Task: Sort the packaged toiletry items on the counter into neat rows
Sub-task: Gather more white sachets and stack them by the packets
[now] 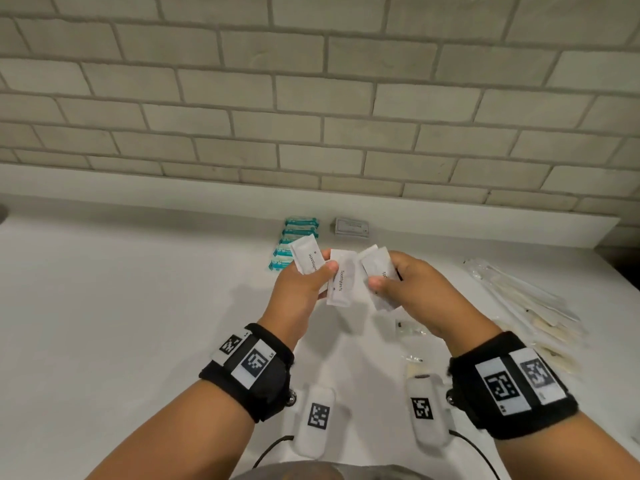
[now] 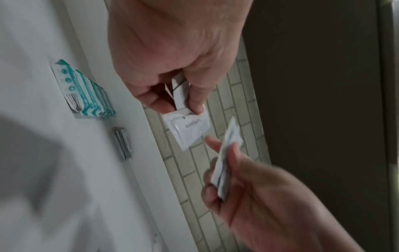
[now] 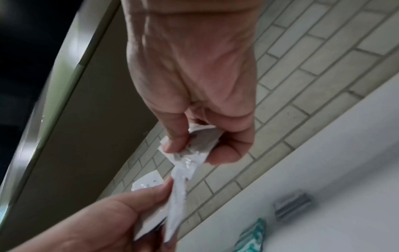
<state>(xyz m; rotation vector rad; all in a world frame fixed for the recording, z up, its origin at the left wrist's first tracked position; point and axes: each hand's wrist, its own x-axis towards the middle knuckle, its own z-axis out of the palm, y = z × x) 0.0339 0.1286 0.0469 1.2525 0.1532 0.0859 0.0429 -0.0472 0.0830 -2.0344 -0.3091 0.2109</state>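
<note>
Both hands are raised above the white counter [image 1: 138, 306], each holding white toothpaste sachets. My left hand [image 1: 322, 271] pinches one tilted sachet [image 1: 306, 259] and a second upright sachet [image 1: 341, 282] under its thumb. My right hand [image 1: 384, 282] grips a small bundle of sachets [image 1: 375, 265]. In the left wrist view the left hand [image 2: 181, 102] pinches a sachet [image 2: 185, 129], and the right hand [image 2: 218, 170] holds its bundle [image 2: 226, 153] edge-on. The right wrist view has the right hand [image 3: 194, 150] clutching crumpled sachets [image 3: 190, 160] close to the left hand [image 3: 151, 196].
A row of teal packets [image 1: 294, 244] lies near the back wall, with a small grey box [image 1: 351, 227] beside it. Clear-wrapped long items [image 1: 526, 299] are spread on the right. Small clear packets [image 1: 408, 327] lie under the right hand. A tiled wall [image 1: 311, 98] backs the counter.
</note>
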